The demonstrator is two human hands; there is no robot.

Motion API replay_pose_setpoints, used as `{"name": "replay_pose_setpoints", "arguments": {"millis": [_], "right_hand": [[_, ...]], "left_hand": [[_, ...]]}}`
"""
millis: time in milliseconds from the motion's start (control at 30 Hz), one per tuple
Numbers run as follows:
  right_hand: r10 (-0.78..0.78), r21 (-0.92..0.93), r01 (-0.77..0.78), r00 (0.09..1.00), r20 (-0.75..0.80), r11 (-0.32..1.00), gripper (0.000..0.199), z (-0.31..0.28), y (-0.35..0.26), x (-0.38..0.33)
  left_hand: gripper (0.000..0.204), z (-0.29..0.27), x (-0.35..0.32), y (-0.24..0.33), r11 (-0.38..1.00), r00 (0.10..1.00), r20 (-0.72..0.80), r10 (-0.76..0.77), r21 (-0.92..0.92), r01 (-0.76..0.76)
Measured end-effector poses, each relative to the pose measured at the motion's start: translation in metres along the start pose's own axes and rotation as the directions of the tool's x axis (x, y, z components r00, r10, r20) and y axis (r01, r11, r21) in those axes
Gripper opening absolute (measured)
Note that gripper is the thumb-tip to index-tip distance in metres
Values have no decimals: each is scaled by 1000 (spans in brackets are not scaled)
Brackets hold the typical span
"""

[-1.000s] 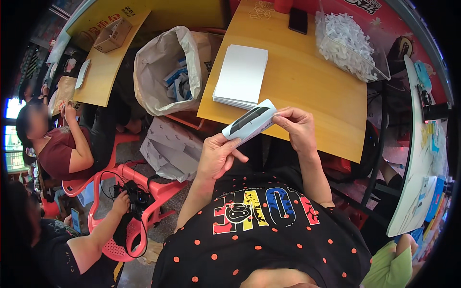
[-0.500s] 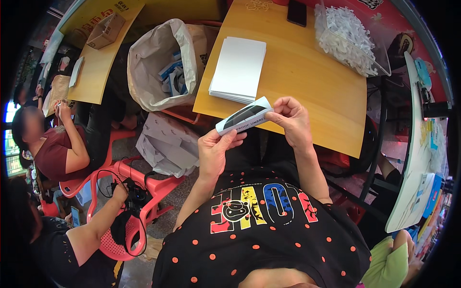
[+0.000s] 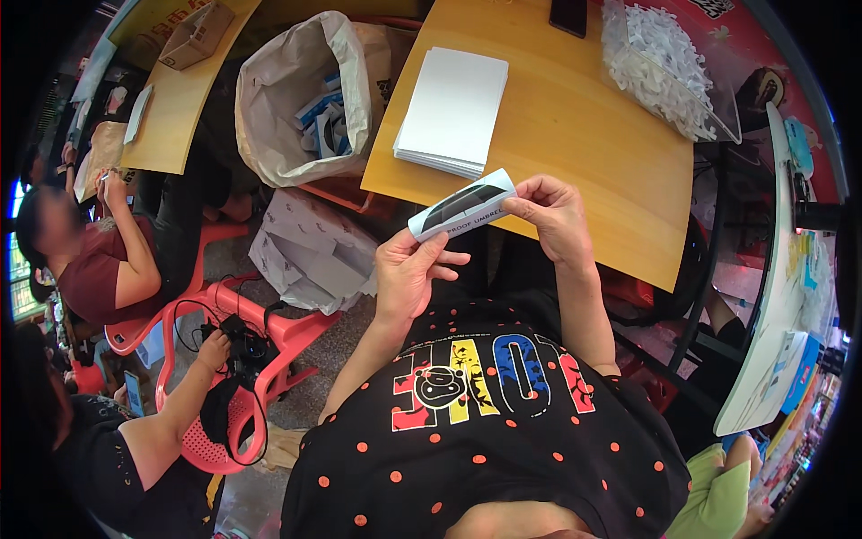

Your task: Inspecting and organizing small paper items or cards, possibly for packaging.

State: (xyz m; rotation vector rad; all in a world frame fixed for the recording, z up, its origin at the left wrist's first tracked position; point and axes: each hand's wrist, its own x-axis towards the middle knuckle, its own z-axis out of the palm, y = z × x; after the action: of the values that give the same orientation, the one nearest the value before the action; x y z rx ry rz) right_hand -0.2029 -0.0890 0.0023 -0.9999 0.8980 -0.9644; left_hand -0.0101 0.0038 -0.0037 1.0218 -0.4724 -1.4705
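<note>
Both hands hold a small flat white carton with a dark window (image 3: 462, 206) in front of my chest, just off the near edge of the wooden table (image 3: 575, 135). My left hand (image 3: 409, 269) pinches its lower left end. My right hand (image 3: 555, 216) grips its right end. Right behind the carton, a stack of flat white sheets (image 3: 453, 110) lies on the table.
A clear tub of white shredded filler (image 3: 664, 67) and a dark phone (image 3: 569, 13) sit at the table's far side. A white bag of packaging (image 3: 310, 99) stands on the left. Two seated people (image 3: 99, 260) and red plastic chairs (image 3: 224, 332) are lower left.
The carton and both hands stay together with only a small shift against the table as my head moves. The view has drifted, so the table sits higher in the picture.
</note>
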Motion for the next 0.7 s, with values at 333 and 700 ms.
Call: {"name": "replay_pose_setpoints", "arguments": {"millis": [333,700], "right_hand": [[-17,30,17,1000,-3,999,11,-1,7,0],[11,26,-11,1000,-2,1000,14,-1,9,-1]], "left_hand": [[26,-3,3,-2,974,993,102,-53,-214,74],[25,-3,4,-5,983,996,67,-53,-172,64]]}}
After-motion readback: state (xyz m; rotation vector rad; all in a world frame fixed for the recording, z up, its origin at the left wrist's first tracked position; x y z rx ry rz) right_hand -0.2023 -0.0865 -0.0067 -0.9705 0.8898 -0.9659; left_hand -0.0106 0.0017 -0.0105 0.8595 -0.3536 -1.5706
